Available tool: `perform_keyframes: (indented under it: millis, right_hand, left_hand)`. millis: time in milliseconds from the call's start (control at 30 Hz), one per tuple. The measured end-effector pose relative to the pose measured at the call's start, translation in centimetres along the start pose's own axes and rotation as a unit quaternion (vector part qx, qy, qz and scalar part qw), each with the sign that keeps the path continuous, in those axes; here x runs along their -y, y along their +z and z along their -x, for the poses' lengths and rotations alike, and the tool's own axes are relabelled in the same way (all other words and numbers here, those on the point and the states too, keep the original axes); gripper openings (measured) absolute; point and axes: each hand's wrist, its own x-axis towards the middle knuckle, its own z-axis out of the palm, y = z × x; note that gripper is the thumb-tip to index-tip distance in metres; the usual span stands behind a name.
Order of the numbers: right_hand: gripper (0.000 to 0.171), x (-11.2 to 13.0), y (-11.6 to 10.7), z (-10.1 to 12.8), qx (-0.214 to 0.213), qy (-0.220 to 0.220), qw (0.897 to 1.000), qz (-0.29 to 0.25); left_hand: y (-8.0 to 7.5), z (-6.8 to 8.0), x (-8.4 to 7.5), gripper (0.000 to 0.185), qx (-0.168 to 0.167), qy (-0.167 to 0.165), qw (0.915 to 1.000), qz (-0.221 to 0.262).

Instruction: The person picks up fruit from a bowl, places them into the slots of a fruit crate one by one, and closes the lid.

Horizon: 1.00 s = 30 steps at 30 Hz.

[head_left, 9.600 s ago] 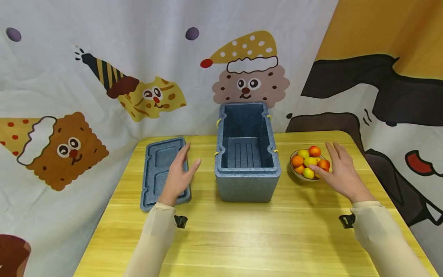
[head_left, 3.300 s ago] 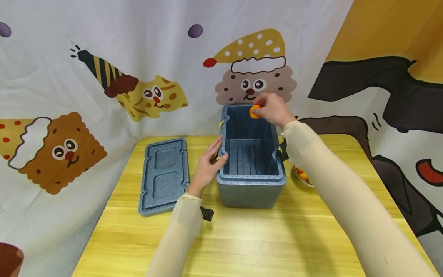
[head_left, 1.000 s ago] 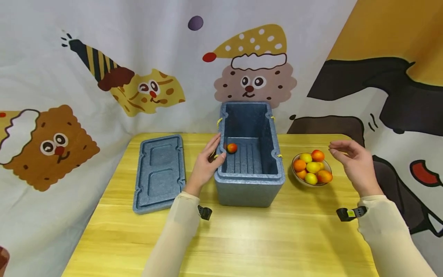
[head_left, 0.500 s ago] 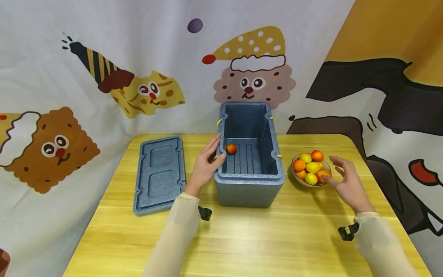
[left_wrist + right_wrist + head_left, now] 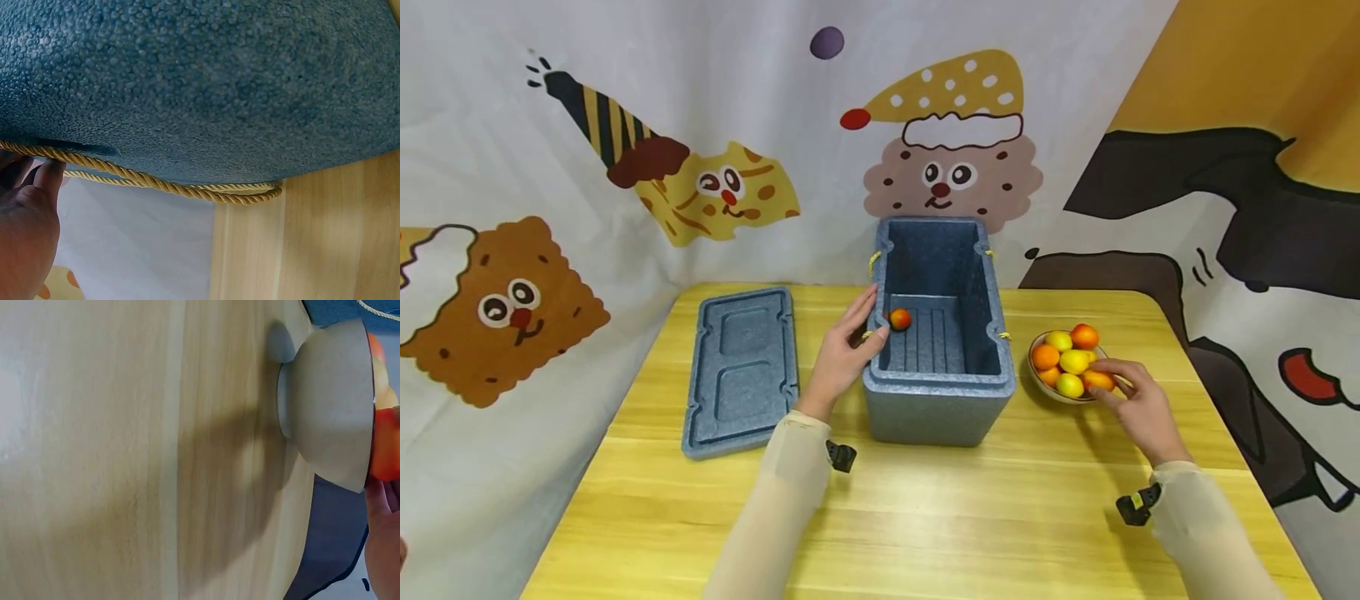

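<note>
Orange-red fruit [image 5: 1098,380] sits at the near right edge of the bowl [image 5: 1047,388], right of the foam box [image 5: 938,400]. Our right hand [image 5: 1138,408] has its fingertips curled onto it. Our left hand [image 5: 842,357] lies relaxed against the box's left wall by the rope handle [image 5: 187,187]. One fruit in the box [image 5: 899,319]; lid [image 5: 741,371] at left.

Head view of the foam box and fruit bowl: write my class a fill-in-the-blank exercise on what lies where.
1. The one fruit in the foam box lies on its ____.
2. The lid lies flat on the table, beside the box on the person's ____ side.
3. The right hand touches an orange fruit in the ____.

Missing words: floor; left; bowl
</note>
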Motion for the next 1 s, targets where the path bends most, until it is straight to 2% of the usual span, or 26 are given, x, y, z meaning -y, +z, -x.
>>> perform_keyframes:
  millis: [200, 733, 867, 1000]
  right_hand:
    - [0.035, -0.32, -0.03, 0.04, -0.003, 0.006, 1.000, 0.017]
    - [0.036, -0.26, -0.12, -0.03, -0.008, 0.024, 0.999, 0.022]
    - [0.037, -0.11, -0.15, 0.02, -0.013, 0.026, 1.000, 0.011]
    - [0.039, 0.45, -0.48, 0.11, -0.037, 0.025, 0.999, -0.011]
  left_hand:
    - [0.02, -0.12, -0.28, 0.056, 0.007, 0.000, 1.0000, 0.006]
    - [0.04, 0.05, -0.15, 0.056, 0.005, -0.001, 0.9996, 0.028]
    - [0.08, 0.04, -0.26, 0.056, 0.005, 0.003, 0.9997, 0.025]
    - [0.11, 0.11, -0.37, 0.056, 0.005, 0.001, 0.9998, 0.021]
